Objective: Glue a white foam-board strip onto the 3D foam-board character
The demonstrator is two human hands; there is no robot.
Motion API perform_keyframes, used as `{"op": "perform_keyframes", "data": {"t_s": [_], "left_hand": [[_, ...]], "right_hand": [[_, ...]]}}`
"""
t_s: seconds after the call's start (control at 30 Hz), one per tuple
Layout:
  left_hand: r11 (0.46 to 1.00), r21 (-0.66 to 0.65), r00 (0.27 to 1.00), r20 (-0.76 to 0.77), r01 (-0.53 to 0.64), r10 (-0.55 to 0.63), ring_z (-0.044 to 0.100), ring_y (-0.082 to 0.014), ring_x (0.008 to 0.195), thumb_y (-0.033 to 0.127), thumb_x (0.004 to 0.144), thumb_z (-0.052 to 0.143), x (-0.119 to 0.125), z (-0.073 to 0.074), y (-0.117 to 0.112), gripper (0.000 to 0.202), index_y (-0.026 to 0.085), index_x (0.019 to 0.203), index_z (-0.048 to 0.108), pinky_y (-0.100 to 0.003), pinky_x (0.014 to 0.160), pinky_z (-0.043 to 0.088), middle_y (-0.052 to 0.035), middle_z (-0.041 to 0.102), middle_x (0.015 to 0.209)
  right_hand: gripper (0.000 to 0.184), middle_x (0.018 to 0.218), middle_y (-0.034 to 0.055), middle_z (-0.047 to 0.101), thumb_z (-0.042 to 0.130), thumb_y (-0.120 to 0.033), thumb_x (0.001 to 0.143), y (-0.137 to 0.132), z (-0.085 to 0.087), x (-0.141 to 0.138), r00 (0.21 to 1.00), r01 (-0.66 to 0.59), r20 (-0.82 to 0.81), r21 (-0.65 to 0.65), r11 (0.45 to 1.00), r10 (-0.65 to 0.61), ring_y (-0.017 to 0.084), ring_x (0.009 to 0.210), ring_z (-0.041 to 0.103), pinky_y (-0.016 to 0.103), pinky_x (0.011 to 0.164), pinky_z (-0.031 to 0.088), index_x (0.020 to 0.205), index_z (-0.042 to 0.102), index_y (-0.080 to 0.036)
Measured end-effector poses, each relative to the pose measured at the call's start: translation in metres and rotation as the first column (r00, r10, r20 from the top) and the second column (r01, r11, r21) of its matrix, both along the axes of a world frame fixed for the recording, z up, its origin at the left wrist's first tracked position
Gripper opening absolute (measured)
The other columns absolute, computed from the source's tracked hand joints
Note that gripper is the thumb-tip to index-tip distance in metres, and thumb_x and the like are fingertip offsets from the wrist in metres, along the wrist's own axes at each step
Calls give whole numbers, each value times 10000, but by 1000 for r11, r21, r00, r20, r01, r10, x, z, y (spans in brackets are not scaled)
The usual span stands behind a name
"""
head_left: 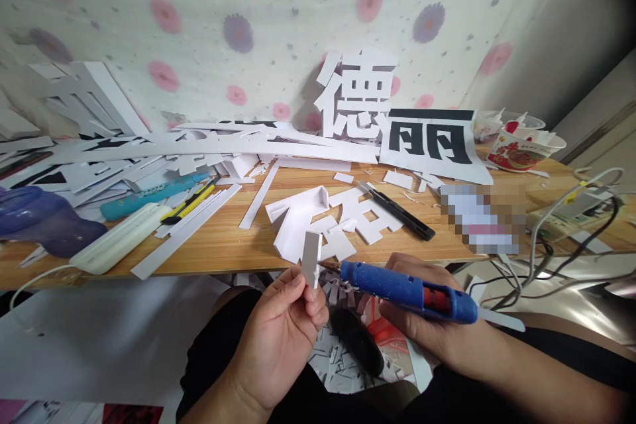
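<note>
Pixelated block (483, 218) on the right of the wooden table (218, 245) hides whatever lies there. Both forearms are cut off by the bottom edge. The blue object (44, 218) at far left is cropped and can't be identified. The pile of white foam offcuts (99, 159) at left overlaps too much to count.

Left hand (278, 338): closed in a pinch, thumb and fingers on one small white rectangular foam strip (311, 258). The strip is held below the table's near edge, over the lap, with its long axis near vertical and top end leaning slightly right.

Right hand (427, 318): wrapped around one blue hot glue gun with red trigger (407, 291). Its long axis is near horizontal, with the nozzle pointing left and slightly up and the tip touching the strip's lower right edge. A clear glue stick (501, 320) sticks out of the rear, pointing right.

Counts on the table:
- 1 flat white foam character (338, 218), just behind the strip
- 1 upright white foam character (360, 96) against the floral cloth (238, 33)
- 1 printed sheet with a black character (430, 139)
- 1 black utility knife (397, 210)
- 1 yellow-black utility knife (191, 204)
- 1 teal one (149, 195)
- 1 red-patterned paper bowl (524, 146)

Foam scraps (338, 351) lie on the floor between the knees.
</note>
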State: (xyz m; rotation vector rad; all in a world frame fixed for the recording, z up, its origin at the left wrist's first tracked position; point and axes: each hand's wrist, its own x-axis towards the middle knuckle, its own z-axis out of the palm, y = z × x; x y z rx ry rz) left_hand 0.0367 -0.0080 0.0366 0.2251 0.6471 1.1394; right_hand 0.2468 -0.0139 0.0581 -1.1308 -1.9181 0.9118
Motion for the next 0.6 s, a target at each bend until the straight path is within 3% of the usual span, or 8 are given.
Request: {"op": "perform_keyframes", "data": {"t_s": [0.23,0.47,0.6], "left_hand": [[999,14,999,19,39,-39,451,-83,544,125,689,745,0,1,2,173,152,641,581,-181,510,378,3,504,578],[999,-41,1000,10,-14,14,469,-76,549,123,667,765,1,0,1,190,153,674,578,-176,523,385,6,527,600],[1000,-10,1000,4,-27,27,480,-79,557,123,685,755,1,-2,1,173,153,684,585,-178,530,394,5,532,602]], "right_hand": [[198,663,8,527,556,-265,847,1,2,4,998,49,24,51,997,-50,150,619,537,290,559,427,666,490,-220],[157,710,18,572,521,-287,886,0,-2,3,998,-56,19,44,997,55,141,633,563,273,570,455,750,554,-216],[153,754,41,611,537,-292,874,-1,-1,1,997,-73,16,34,997,72,161,677,596,297,620,488,772,615,-208]]}}
